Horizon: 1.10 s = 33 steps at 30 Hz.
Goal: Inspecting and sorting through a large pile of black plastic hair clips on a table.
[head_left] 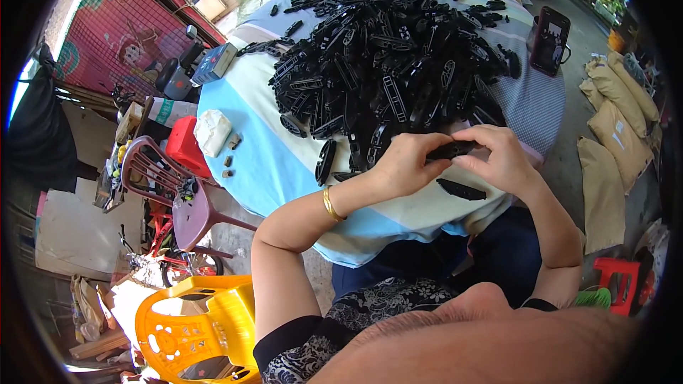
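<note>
Between my two hands, at the near side of the table, is a long black plastic part (452,149). My left hand (409,163) pinches its left end between thumb and fingers. On its other end are the closed fingertips of my right hand (498,156). Another black part (461,189) lies on the cloth just below my hands. Past my fingers rises a large heap of similar black plastic parts (391,50), some with slotted openings. A separate curved black part (325,161) rests left of my left hand.
A striped cloth (249,149) covers the table. On its left lie a white bag (212,132), small brown blocks (228,162) and a blue box (215,64). A phone (549,39) stands at the right edge. Around are a yellow chair (192,327), a purple chair (191,224) and brown sacks (619,142).
</note>
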Tool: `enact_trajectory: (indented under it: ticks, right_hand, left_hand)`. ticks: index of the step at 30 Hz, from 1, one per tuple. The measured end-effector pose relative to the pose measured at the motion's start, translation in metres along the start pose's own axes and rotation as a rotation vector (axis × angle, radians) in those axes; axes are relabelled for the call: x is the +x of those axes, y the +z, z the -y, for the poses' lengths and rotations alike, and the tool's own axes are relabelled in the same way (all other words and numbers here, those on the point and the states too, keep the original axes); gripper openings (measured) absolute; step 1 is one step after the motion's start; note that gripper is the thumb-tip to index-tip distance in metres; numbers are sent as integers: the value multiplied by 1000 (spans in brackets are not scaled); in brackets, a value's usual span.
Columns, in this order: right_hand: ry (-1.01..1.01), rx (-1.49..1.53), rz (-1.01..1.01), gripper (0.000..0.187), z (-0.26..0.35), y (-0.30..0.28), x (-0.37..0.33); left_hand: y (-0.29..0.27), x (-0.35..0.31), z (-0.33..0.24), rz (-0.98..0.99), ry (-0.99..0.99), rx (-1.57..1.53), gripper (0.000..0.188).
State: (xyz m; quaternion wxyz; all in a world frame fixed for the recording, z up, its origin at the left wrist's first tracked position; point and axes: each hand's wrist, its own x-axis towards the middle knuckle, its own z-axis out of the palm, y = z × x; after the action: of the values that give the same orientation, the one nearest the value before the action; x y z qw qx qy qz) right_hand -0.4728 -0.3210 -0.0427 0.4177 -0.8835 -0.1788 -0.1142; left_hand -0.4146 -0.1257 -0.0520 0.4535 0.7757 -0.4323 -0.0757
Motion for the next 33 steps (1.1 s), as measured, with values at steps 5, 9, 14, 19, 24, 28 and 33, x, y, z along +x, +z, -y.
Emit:
enact_trajectory:
  ticks: [5, 9, 14, 19, 24, 28, 33]
  right_hand:
    - [-86, -143, -21, 26, 0, -3, 1]
    - [193, 401, 191, 19, -35, -27, 18]
    - [77, -288, -351, 20, -121, -47, 41]
    - [51, -643, -249, 27, -152, -36, 44]
    - [284, -692, -250, 19, -136, -35, 44]
    - [254, -578, -339, 19, -132, -38, 32]
    - [169, -88, -400, 22, -94, -36, 30]
  left_hand:
    - [-1, -1, -5, 10, 16, 84, 36]
    - [11, -1, 1, 31, 102, 59, 33]
    - [16, -1, 4, 144, 268, 258, 43]
    - [12, 15, 18, -261, 246, 739, 43]
    - [17, 14, 18, -194, 162, 992, 23]
    - [16, 4, 11, -159, 186, 1110, 11]
    - [17, -6, 15, -151, 143, 971, 21]
